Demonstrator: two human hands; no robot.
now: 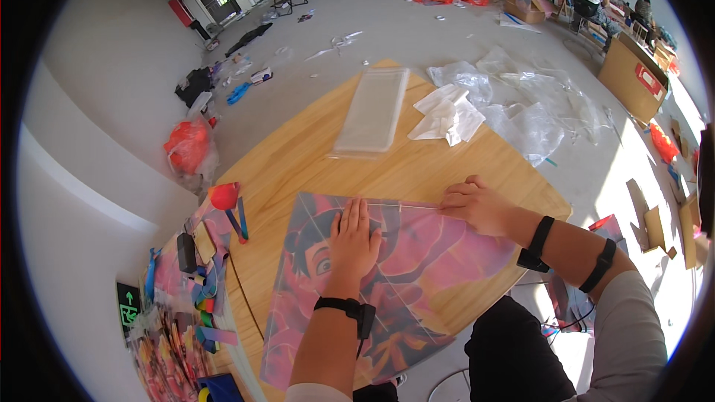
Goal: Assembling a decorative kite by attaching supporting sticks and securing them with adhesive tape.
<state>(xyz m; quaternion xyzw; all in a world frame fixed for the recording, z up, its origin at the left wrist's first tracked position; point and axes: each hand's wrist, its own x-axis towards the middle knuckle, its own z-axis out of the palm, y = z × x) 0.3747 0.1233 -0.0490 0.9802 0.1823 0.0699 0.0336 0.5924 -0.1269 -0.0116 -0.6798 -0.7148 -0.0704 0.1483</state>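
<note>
A thin pink and grey printed fabric sheet, kite-like with straight pale lines crossing it, is spread over the wooden table. My left hand lies flat on its upper part, fingers stretched out and close together. Along the far edge runs a thin pale rod, leading from beside my left fingertips to my right hand. The right fingers are curled and pinched at the rod's right end; their tips are partly hidden. The sheet's near right corner hangs past the table edge.
Farther back on the table lie a stack of clear plastic sleeves and crumpled white paper. Ribbons and printed pieces crowd the left side. Clear plastic litters the floor beyond, near a cardboard box. People sit at the far right.
</note>
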